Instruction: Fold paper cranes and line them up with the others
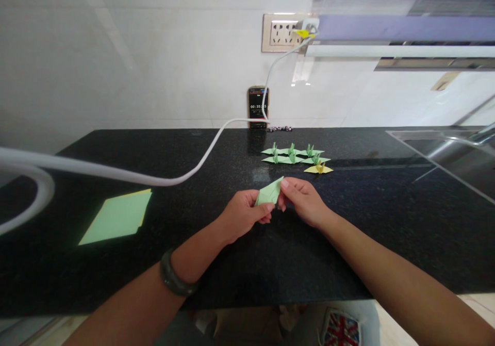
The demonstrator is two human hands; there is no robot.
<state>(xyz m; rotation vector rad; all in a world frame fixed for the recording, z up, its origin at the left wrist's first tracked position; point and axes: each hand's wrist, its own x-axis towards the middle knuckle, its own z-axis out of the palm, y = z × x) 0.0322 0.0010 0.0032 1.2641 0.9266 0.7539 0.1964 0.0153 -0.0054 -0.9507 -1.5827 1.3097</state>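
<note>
A partly folded piece of light green origami paper (269, 192) is held up between my two hands over the dark counter. My left hand (247, 211) pinches its lower left part, thumb in front and fingers behind. With thumb and fingertips, my right hand (301, 197) grips the pointed upper right corner. Just beyond the hands stand several green paper cranes (293, 157) in two rows, and a yellow paper crane (319, 168) sits in front of them at the right. To the left lies a stack of green and yellow paper sheets (118, 217).
A thick white cable (170, 181) runs across the counter (185, 150) up to a wall socket (284, 33). A phone showing a timer (258, 106) leans on the wall, with a small beaded item (280, 129) beside it. A metal sink (456, 145) is at the right.
</note>
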